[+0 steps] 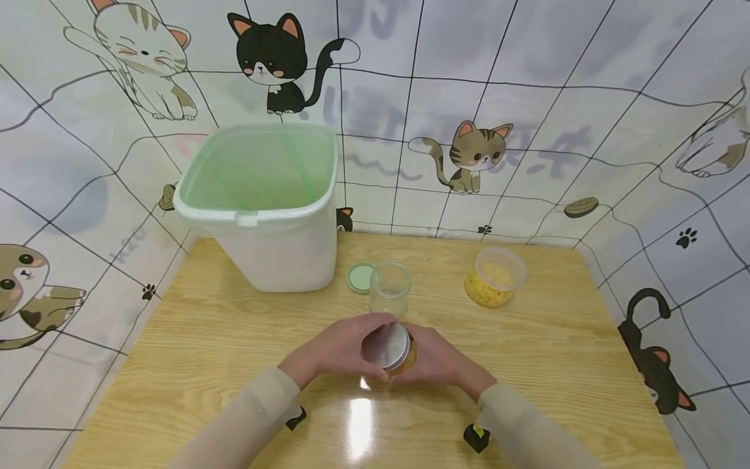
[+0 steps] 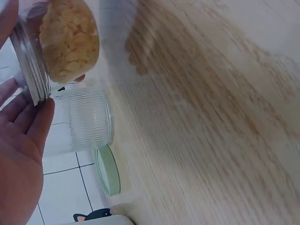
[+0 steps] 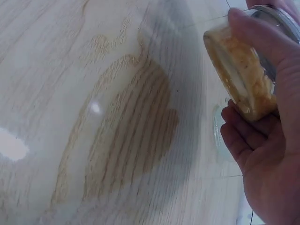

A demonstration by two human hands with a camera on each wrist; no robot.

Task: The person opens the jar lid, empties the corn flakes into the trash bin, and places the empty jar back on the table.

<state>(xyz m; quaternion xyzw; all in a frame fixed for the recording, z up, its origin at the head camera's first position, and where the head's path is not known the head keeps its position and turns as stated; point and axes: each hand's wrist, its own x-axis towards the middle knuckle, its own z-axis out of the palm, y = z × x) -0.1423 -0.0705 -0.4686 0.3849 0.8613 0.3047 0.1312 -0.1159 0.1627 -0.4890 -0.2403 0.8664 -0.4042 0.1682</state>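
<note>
Both hands hold a clear jar of pale yellow flakes above the table, tilted with its lid toward the left. My left hand grips the silver screw lid, thumb and fingers around its edge. Curled around the glass body is my right hand, its thumb over one side and its fingers beneath in the right wrist view. Just beyond the hands stands an open, ribbed glass jar, and a light green lid lies to its left.
A white bin with a pale green liner stands at the back left. Farther right is a clear tub with yellow bits in it. The wood-grain table meets cat-patterned walls at the back and sides.
</note>
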